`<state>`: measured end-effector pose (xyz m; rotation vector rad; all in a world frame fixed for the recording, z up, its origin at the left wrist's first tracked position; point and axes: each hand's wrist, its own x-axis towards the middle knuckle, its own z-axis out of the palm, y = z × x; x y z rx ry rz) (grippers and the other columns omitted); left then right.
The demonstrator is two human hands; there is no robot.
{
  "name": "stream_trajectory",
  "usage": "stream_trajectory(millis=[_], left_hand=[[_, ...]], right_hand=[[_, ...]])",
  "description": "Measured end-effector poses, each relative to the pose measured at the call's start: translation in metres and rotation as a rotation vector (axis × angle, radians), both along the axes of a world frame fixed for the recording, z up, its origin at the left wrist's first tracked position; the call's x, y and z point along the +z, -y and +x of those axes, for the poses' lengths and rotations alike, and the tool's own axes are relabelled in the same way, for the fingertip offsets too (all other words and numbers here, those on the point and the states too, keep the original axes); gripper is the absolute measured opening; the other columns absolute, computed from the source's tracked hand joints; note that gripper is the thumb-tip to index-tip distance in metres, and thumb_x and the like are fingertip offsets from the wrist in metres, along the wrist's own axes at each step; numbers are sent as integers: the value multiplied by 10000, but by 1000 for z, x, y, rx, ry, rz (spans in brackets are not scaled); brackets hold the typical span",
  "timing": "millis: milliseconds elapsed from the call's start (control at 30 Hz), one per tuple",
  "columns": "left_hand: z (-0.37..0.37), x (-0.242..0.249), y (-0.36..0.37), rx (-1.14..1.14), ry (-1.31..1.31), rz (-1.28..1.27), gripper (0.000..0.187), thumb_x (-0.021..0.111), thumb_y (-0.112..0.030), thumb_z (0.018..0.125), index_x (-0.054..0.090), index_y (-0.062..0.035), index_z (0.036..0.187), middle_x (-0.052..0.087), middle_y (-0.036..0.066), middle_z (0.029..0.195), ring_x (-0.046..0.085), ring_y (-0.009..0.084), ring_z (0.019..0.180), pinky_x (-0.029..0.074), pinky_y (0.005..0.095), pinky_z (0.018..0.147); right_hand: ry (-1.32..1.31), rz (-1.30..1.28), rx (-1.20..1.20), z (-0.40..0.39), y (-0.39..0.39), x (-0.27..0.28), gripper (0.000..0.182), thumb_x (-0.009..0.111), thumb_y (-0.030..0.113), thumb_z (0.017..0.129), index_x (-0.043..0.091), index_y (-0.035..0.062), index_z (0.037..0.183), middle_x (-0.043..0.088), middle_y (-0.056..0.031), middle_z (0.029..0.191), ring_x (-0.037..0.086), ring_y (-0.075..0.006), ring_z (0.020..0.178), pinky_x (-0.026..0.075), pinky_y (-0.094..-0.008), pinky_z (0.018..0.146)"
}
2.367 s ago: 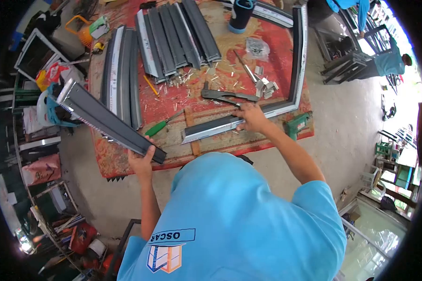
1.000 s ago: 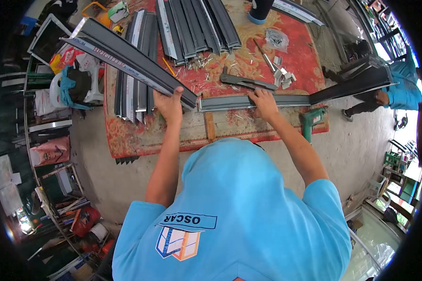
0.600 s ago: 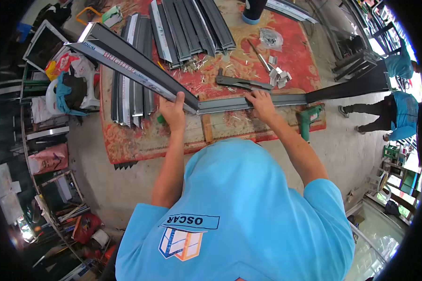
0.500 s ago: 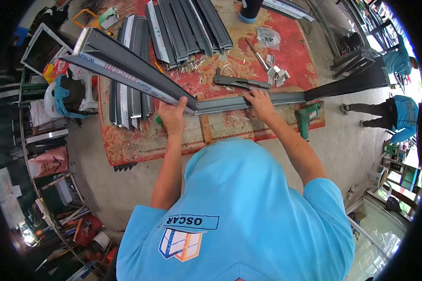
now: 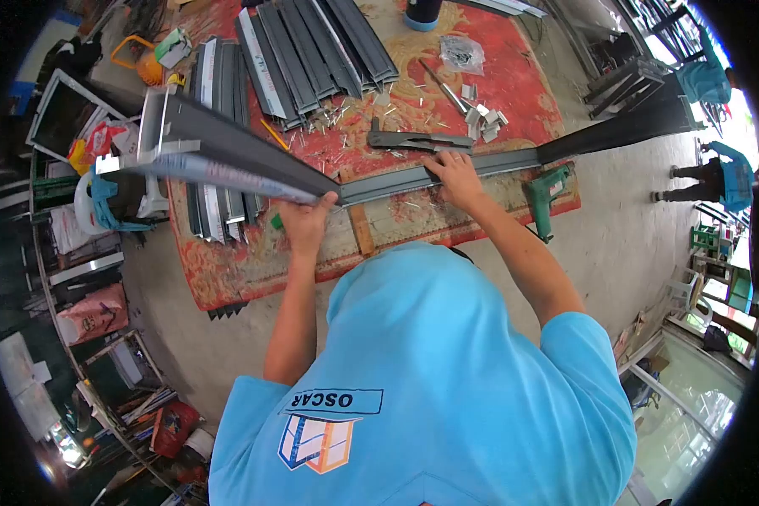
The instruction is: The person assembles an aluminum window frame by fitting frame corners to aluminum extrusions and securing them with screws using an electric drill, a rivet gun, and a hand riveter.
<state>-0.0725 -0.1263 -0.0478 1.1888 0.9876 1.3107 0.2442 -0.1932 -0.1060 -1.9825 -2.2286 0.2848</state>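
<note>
A dark grey aluminium frame rests on the near side of the table, with its lower bar lying crosswise and a long profile rising from each end. My left hand grips the left corner, thumb on top, below the film-covered left profile. My right hand is closed over the middle of the lower bar, fingers curled on its far edge. Just beyond that hand lies a black hand riveter. A green power drill lies to the right of the bar.
Stacked dark profiles cover the far left of the red cloth. Small metal brackets, a thin rod-like tool, a plastic bag of small parts and scattered rivets lie beyond the bar. Another person stands at right.
The left profile's far end has swung slightly down and toward the camera, showing more of its open end. Both hands keep their places on the frame. The whole view has shifted slightly.
</note>
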Motion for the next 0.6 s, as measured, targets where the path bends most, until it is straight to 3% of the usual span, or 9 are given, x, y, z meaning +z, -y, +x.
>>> stream_trajectory(millis=[33, 100, 133, 200, 300, 367, 600], left_hand=[[-4, 0, 1, -9, 0, 2, 374, 851, -75, 763, 645, -4, 1068, 683, 32, 959, 636, 134, 870, 508, 265, 793], [-13, 4, 6, -88, -444, 40, 386, 848, -64, 752, 650, -28, 1082, 665, 29, 1019, 630, 158, 904, 518, 292, 815], [-12, 6, 6, -93, -443, 40, 386, 848, -64, 752, 650, -28, 1082, 665, 29, 1019, 630, 158, 904, 518, 292, 815], [-11, 11, 5, -253, -556, 281, 382, 838, -60, 750, 651, -35, 1082, 645, 45, 1077, 618, 178, 942, 523, 319, 827], [-11, 19, 2, -357, -710, 299, 461, 824, -66, 752, 627, -26, 1167, 661, 72, 1049, 620, 206, 969, 485, 341, 885], [-8, 17, -3, -389, -615, 232, 441, 807, -84, 774, 614, -15, 1165, 652, 97, 1059, 618, 230, 977, 485, 355, 891], [-26, -61, -25, -503, -869, 469, 425, 777, -172, 808, 594, -36, 1166, 633, 102, 1126, 616, 269, 1020, 485, 352, 907]], right_hand=[[-7, 3, 3, 0, 0, -1, 705, 725, 26, 646, 565, 191, 1313, 559, -84, 1165, 522, -294, 1134, 389, -429, 981], [-16, 6, -13, -1, 2, -2, 702, 727, 28, 646, 566, 195, 1309, 558, -84, 1166, 522, -293, 1136, 386, -432, 986], [-24, 11, -19, -1, 2, -2, 699, 729, 30, 646, 568, 199, 1305, 558, -83, 1166, 521, -293, 1138, 384, -435, 990], [-15, 8, -33, -2, 2, -1, 743, 745, 29, 619, 563, 193, 1320, 556, -67, 1173, 515, -285, 1141, 379, -433, 997], [0, 27, -38, -3, 4, -4, 782, 756, 29, 595, 559, 190, 1335, 554, -50, 1177, 509, -278, 1141, 375, -429, 1003], [17, 52, -37, -1, 3, -7, 777, 749, 31, 598, 560, 194, 1334, 554, -49, 1175, 510, -278, 1138, 374, -427, 1002], [-36, 6, -53, -2, 5, 1, 730, 767, 75, 631, 582, 222, 1321, 556, -83, 1178, 519, -284, 1150, 367, -422, 1017]])
